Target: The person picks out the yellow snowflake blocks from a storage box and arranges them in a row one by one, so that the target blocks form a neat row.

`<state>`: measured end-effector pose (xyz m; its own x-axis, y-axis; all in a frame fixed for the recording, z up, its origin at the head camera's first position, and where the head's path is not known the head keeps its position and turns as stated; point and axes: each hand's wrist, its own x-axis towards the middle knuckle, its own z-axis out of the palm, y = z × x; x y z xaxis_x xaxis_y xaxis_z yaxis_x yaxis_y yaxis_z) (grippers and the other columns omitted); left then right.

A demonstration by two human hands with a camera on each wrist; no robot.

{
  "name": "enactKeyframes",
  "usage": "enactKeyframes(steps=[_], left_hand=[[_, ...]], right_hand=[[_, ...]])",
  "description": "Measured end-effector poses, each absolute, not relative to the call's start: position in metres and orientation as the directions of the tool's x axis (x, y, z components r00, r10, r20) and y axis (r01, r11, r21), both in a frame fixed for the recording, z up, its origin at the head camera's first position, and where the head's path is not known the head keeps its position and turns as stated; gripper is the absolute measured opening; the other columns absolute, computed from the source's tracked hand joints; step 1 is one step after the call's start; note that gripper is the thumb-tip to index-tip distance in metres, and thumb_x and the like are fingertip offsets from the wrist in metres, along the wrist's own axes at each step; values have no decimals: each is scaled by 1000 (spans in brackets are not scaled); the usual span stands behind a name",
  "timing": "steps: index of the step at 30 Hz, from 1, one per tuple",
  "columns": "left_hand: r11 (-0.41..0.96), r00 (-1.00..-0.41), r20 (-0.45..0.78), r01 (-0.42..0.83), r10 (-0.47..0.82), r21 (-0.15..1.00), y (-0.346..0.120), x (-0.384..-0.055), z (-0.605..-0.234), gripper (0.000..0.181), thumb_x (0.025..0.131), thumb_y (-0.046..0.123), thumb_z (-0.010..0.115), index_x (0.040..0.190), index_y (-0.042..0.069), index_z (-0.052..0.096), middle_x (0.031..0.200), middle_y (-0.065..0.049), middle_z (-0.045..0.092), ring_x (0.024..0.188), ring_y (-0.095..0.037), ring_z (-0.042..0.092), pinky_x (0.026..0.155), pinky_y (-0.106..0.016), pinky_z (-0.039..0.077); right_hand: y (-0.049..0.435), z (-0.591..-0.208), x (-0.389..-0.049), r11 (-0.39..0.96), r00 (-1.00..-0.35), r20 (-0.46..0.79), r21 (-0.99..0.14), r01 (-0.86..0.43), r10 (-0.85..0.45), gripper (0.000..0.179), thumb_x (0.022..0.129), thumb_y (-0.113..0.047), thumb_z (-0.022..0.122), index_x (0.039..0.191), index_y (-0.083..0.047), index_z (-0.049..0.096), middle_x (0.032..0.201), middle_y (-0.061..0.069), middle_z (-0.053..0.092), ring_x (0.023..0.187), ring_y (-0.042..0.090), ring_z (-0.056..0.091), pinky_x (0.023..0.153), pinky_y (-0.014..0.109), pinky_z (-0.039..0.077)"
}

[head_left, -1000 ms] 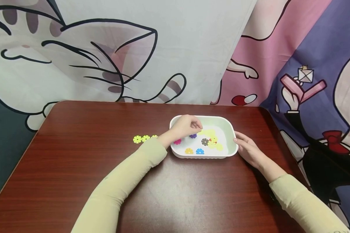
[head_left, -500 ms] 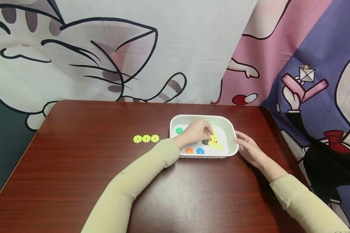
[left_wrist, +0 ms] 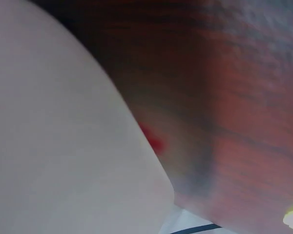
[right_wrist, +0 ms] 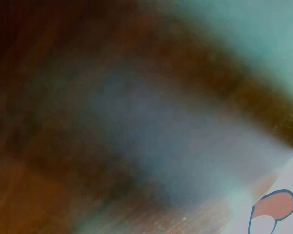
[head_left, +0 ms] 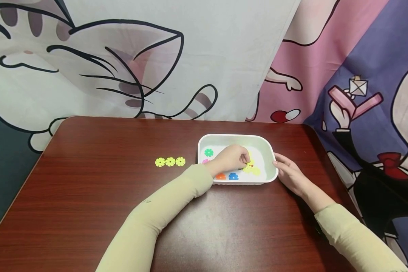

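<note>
In the head view my left hand [head_left: 229, 156] is over a white tray [head_left: 270, 145], its fingers curled and fingertips down at a cluster of yellow flower-shaped plastic discs [head_left: 253, 170]. Whether a disc is between the fingertips cannot be told. My right hand [head_left: 290, 173] holds the tray's right end, thumb at the rim and fingers along the outer wall. Inside the tray also lie a green disc [head_left: 209, 152], an orange disc [head_left: 220, 176] and a blue disc [head_left: 233, 176]. A pink one is partly hidden by the left wrist. Both wrist views are blurred and show no fingers.
Three yellow discs [head_left: 170, 162] lie in a row on the brown table [head_left: 122, 151], left of the tray. A cloth with cartoon drawings [head_left: 224, 56] hangs behind the table's far edge.
My left hand has moved right across the tray, then down to the yellow discs. This uncovers the third disc of the row and the green disc. The right hand stays at the tray's end.
</note>
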<state>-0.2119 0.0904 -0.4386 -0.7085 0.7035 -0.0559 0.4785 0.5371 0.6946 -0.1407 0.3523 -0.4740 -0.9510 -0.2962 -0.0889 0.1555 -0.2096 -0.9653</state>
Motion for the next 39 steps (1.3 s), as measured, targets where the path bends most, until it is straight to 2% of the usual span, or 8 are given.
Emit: enactKeyframes(steps=[10, 18, 30, 39], left_hand=[[541, -671, -46, 554, 740, 633, 93, -214, -443, 10, 92, 13, 82, 101, 9, 78, 98, -2, 76, 91, -10, 64, 85, -17, 49], [535, -627, -53, 614, 778, 581, 94, -214, -445, 16, 90, 10, 84, 105, 11, 79, 100, -3, 75, 93, -12, 62, 90, -22, 49], [539, -645, -52, 590, 763, 600, 94, -214, -447, 15, 88, 8, 83, 100, 13, 76, 95, 2, 72, 90, -8, 62, 83, -15, 46], [554, -679, -41, 561, 733, 616, 93, -212, -445, 8, 92, 8, 78, 98, 13, 75, 92, 2, 72, 88, -8, 62, 81, -16, 47]], right_hand=[[352, -474, -141, -220, -952, -86, -963, 155, -294, 37, 110, 1, 38, 134, -18, 61, 133, -6, 68, 122, 3, 63, 103, 16, 51], [352, -474, -141, -210, -951, -86, -966, 153, -296, 36, 110, 1, 39, 135, -17, 59, 133, -6, 67, 123, 3, 63, 103, 16, 51], [353, -476, -141, -214, -951, -81, -965, 149, -300, 37, 110, 1, 38, 135, -17, 59, 133, -6, 67, 123, 2, 63, 103, 16, 51], [353, -475, -141, -226, -949, -79, -962, 152, -305, 37, 110, 1, 38, 135, -17, 60, 133, -6, 68, 123, 2, 63, 103, 16, 51]])
